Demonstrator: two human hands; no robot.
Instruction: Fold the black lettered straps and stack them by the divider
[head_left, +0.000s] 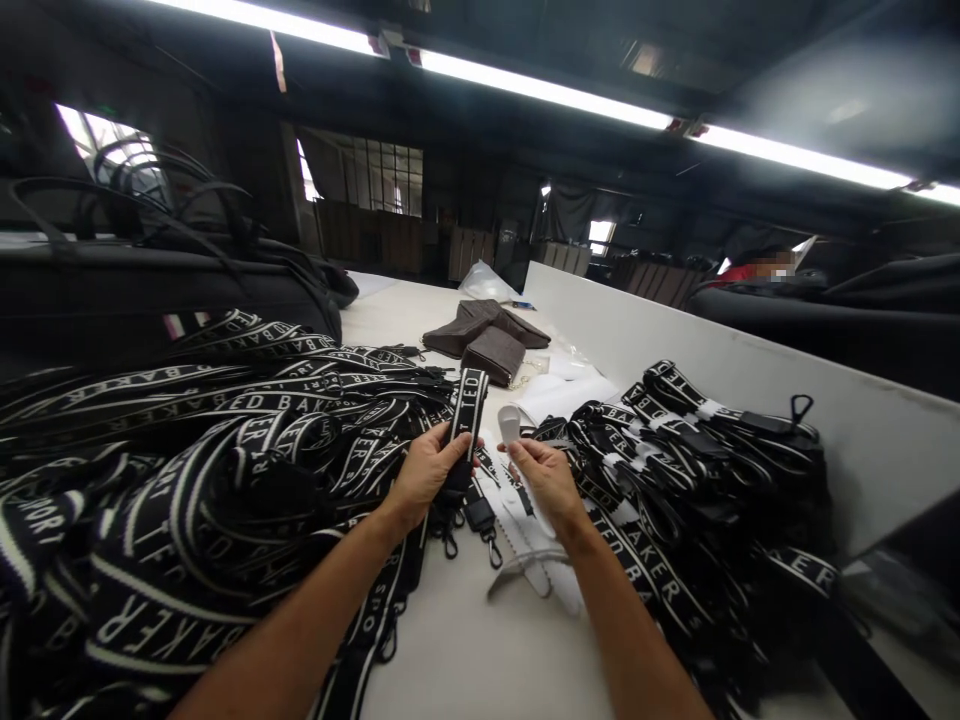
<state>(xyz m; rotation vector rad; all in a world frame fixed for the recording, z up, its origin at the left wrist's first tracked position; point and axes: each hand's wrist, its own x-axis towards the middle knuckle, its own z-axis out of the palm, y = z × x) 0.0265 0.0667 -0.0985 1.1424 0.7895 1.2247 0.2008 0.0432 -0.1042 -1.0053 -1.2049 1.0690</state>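
My left hand (426, 470) is closed round a folded black webbing strap (469, 400) with white lettering and edge stripes. Between the pinched fingers of my right hand (547, 478) is a looped white paper strip (509, 423), apart from the strap. Below and between the hands lie more white strips (525, 560) on the table. Black swivel hooks (484, 520) hang or lie just under my left hand. A large loose heap of the same lettered straps (195, 520) covers the left side. To the right of my right hand are folded strap bundles (660, 460), some with white bands round them.
Dark brown pouches (491, 345) and a clear plastic bag (484, 280) sit farther back on the white table (442, 650). A low white partition (712, 350) runs along the right. Black bags (165, 290) stand at left. Part of a person in red (746, 272) shows beyond the partition.
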